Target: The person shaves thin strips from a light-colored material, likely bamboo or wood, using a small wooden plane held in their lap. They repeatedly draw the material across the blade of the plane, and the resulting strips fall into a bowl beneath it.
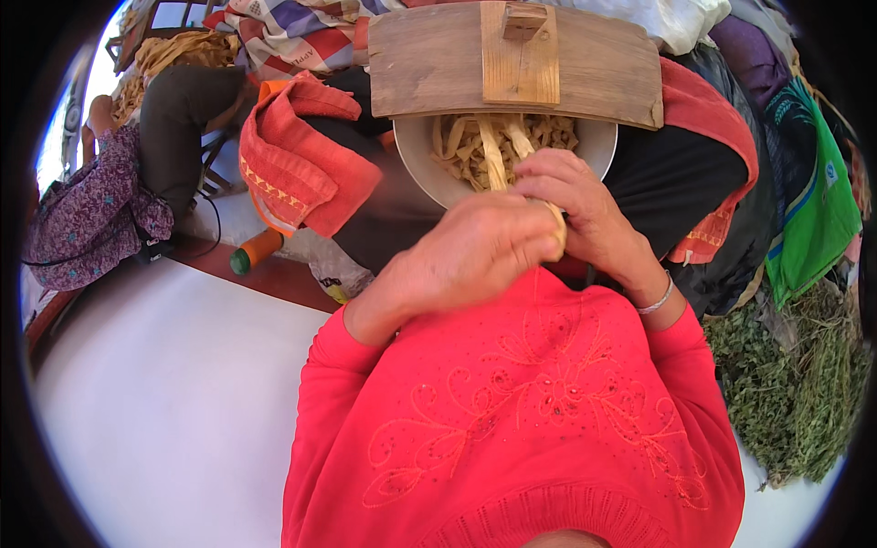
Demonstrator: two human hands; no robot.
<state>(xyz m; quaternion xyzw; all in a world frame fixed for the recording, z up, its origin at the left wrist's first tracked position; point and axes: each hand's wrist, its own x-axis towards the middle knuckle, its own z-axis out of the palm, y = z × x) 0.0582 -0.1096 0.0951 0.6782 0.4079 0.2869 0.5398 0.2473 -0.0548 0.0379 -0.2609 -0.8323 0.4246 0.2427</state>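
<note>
Though blurry, left fingers (pixel 532 239) tight around strands (pixel 493 157)

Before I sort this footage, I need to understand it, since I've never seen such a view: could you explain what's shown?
There is no machine here: these are one person's bare hands. The only picture comes from a wide fisheye camera on that person's head, looking down, so straight edges bend and the red embroidered sweater fills the bottom. The slightly blurred left hand and the right hand, with a silvery bracelet at its wrist, together hold pale, twisted strips. These run up toward a brown wooden board; how they end there is hidden. Below the board, a round, silvery-grey bowl holds loose, pale strips. To the left lie a red fabric towel and an orange spool with a green end.
</note>
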